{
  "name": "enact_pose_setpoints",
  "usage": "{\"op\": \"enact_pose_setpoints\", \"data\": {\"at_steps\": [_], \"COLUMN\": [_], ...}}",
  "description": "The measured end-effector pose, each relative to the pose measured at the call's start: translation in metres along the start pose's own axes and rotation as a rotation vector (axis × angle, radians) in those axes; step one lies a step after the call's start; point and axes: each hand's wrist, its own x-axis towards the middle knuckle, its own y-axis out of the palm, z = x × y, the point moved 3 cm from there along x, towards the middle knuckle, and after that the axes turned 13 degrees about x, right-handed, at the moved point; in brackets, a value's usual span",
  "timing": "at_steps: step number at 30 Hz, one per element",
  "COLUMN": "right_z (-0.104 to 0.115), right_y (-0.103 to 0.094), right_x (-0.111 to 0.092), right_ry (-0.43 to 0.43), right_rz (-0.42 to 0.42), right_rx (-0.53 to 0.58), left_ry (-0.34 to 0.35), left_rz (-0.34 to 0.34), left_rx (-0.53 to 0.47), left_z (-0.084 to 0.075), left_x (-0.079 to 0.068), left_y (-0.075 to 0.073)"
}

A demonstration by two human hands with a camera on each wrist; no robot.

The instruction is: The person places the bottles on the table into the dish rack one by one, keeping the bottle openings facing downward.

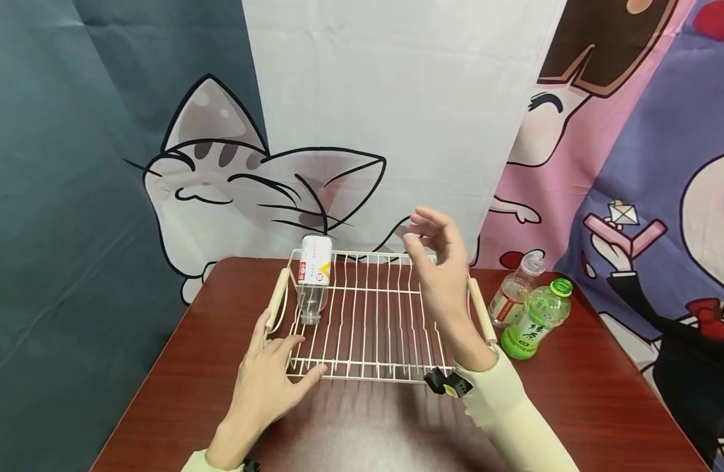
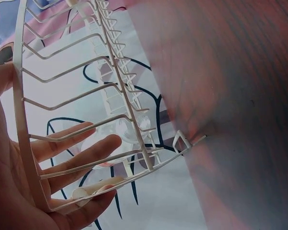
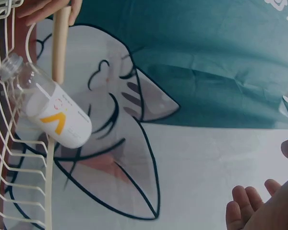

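A cream wire rack with wooden handles stands on the table. My left hand is at its front left corner, fingers spread and fairly straight; in the left wrist view the fingers reach past the wires beside the handle. Inside the rack's left side, a clear bottle with a white label leans neck down, its base up and away from me. Above the rack's right part hovers my right hand, fingers loosely bent with nothing between them. The right wrist view shows the bottle well apart from that hand.
Right of the rack, a clear bottle with a red and white label stands beside a green tea bottle. The dark red table ends at a printed cloth backdrop behind.
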Motion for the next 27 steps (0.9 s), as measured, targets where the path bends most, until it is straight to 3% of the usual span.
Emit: {"op": "enact_pose_setpoints", "data": {"at_steps": [12, 15, 21, 24, 27], "right_z": [0.024, 0.033, 0.054, 0.051, 0.036], "right_y": [-0.070, -0.092, -0.136, -0.164, -0.197], "right_x": [-0.028, -0.032, -0.041, -0.050, -0.061], "right_ry": [-0.263, -0.348, -0.415, -0.332, -0.183], "right_rz": [-0.261, -0.353, -0.532, -0.575, -0.575], "right_rx": [0.160, 0.150, -0.079, -0.239, -0.410], "left_ry": [0.007, 0.000, -0.007, -0.004, 0.000], "left_rz": [0.006, 0.020, 0.027, 0.023, 0.026], "left_rx": [0.002, 0.000, -0.001, -0.003, -0.007], "left_z": [0.000, 0.000, 0.001, 0.000, 0.000], "left_x": [0.004, 0.001, -0.001, -0.001, 0.000], "left_y": [0.000, 0.000, 0.001, 0.001, 0.001]}}
